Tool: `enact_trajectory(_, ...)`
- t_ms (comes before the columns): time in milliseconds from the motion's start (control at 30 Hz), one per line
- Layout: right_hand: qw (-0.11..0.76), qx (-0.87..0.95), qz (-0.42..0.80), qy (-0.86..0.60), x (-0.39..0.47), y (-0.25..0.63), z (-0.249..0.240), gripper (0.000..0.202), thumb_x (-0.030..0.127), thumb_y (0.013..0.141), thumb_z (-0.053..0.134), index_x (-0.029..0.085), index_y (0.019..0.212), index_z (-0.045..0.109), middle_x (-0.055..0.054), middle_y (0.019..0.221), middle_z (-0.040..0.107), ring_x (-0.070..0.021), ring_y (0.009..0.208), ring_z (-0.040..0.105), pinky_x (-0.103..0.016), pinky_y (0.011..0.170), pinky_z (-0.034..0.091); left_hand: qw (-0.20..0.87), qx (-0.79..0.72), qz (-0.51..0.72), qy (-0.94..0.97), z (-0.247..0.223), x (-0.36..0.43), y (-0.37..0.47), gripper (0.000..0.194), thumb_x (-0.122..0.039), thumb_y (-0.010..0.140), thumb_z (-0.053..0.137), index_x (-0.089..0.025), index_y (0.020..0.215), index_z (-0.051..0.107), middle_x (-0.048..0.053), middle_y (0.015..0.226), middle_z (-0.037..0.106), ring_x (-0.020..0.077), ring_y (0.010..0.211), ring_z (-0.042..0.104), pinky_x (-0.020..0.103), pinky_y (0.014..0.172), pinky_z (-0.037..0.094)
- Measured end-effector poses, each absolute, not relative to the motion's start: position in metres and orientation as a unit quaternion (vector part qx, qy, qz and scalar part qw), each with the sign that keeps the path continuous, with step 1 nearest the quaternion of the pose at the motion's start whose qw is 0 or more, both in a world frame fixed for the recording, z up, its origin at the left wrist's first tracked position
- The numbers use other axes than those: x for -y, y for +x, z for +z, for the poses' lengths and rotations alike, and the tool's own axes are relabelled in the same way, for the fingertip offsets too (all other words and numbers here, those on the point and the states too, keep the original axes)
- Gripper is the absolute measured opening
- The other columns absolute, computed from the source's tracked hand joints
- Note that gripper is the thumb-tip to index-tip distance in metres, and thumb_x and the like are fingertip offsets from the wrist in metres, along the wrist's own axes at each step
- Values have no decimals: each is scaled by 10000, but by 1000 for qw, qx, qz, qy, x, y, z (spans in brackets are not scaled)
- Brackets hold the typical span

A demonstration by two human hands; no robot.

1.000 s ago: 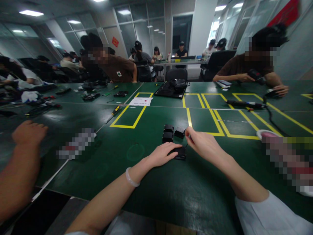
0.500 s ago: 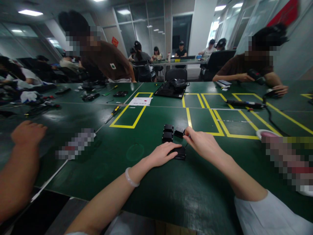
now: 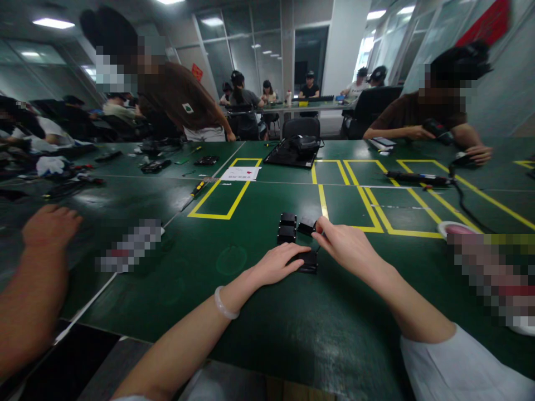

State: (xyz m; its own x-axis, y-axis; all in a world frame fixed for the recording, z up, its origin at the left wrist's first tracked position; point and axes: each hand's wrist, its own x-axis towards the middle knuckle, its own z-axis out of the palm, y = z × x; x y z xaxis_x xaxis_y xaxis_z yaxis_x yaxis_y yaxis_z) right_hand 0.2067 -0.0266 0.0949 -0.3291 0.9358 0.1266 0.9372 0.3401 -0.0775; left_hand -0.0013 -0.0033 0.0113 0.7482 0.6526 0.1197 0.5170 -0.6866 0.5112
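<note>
My left hand (image 3: 279,262) lies low over a small flat black block (image 3: 309,263), its fingers along the far side and the thumb along the near side, gripping it against the table. Above the block's right end, the fingers of my right hand (image 3: 340,239) are pinched together on a thin dark piece (image 3: 318,249) that points down to it; its kind is too small to make out. Just beyond my hands stand more black blocks: one at the back (image 3: 288,219), one in front of it (image 3: 286,234), and a tilted one (image 3: 307,225) beside my right fingertips.
Yellow tape (image 3: 228,216) marks rectangles on the green table (image 3: 179,301). A paper sheet (image 3: 241,174), a yellow-black screwdriver (image 3: 198,188) and a black panel (image 3: 284,156) lie farther back. Another person's arm (image 3: 45,267) rests at left. Two people in brown work opposite.
My hands and the blocks hold nearly the same places. The person in brown across the table has leaned farther left.
</note>
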Motion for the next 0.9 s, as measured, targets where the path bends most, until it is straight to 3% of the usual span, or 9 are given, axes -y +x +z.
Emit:
enact_trajectory(333,101,824,-3,-557,25,210,92,181,265,931,330,188,1015,471,-27,753,650,-142,565,551,-251,481,199,233,-324,152,904,12,3,-2,373,-364,994,383,-266,1347,452,34,1305,555,203,1168,519,355,1023,403)
enact_trajectory(633,77,812,-21,-578,24,208,91,258,381,965,322,192,1007,493,-42,720,663,-163,588,586,-254,476,184,231,-322,148,906,11,3,-1,384,-371,994,378,-262,1355,451,41,1303,558,208,1164,520,359,1024,400)
enact_trajectory(900,103,831,2,-546,23,212,90,188,270,935,310,191,1009,464,-32,741,646,-136,550,532,-251,486,194,230,-325,151,905,12,3,-1,377,-366,993,383,-268,1350,452,34,1308,554,204,1163,522,354,1022,406)
